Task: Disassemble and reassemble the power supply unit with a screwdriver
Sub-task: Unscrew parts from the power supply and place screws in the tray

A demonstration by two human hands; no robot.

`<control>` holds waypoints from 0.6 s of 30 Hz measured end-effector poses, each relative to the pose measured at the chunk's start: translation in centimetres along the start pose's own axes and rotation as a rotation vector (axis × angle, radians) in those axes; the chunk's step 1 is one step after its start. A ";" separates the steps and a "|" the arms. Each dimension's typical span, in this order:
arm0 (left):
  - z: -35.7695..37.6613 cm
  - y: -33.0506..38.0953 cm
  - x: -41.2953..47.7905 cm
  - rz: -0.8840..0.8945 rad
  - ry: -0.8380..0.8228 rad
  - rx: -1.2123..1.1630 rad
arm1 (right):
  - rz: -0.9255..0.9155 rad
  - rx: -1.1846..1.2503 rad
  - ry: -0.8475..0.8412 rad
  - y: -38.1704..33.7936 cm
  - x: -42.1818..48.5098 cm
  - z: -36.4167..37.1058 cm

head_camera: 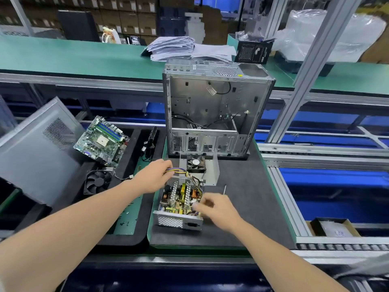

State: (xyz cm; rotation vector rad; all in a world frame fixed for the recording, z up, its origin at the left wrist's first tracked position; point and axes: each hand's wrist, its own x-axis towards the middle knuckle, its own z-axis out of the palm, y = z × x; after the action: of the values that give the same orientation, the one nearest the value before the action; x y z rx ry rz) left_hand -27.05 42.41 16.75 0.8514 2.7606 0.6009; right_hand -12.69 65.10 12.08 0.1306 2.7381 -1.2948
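The power supply unit (179, 204) lies open on the dark mat (248, 207), its circuit board and coils showing. Its removed metal cover with a fan (201, 167) stands just behind it. My left hand (155, 175) grips the bundle of coloured wires (179, 170) at the unit's far end. My right hand (216, 208) hovers at the unit's right side with curled fingers, blurred; what it holds cannot be told. A thin screwdriver shaft (224, 189) shows just beyond the right hand.
An empty computer case (214, 110) stands upright behind the mat. On the left tray lie a motherboard (102, 141), a black cooler fan (97, 182), a black part (150, 144), and loose screws (126, 220). A grey side panel (35, 152) leans at far left.
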 end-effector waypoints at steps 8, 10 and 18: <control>-2.0 2.6 3.3 0.083 0.064 -0.050 | 0.064 -0.308 0.197 -3.2 5.2 -1.4; -2.6 3.7 4.7 0.141 0.022 -0.034 | 0.101 -0.343 0.189 -3.8 6.3 -1.3; -2.0 3.1 8.9 0.375 0.004 0.108 | 0.254 -0.193 0.307 -2.3 7.3 -3.2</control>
State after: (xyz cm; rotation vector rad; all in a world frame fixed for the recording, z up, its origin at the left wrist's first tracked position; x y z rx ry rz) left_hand -33.40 49.24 19.36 1.4101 2.6721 0.5129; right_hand -20.36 66.32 14.88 0.6874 2.9505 -1.0103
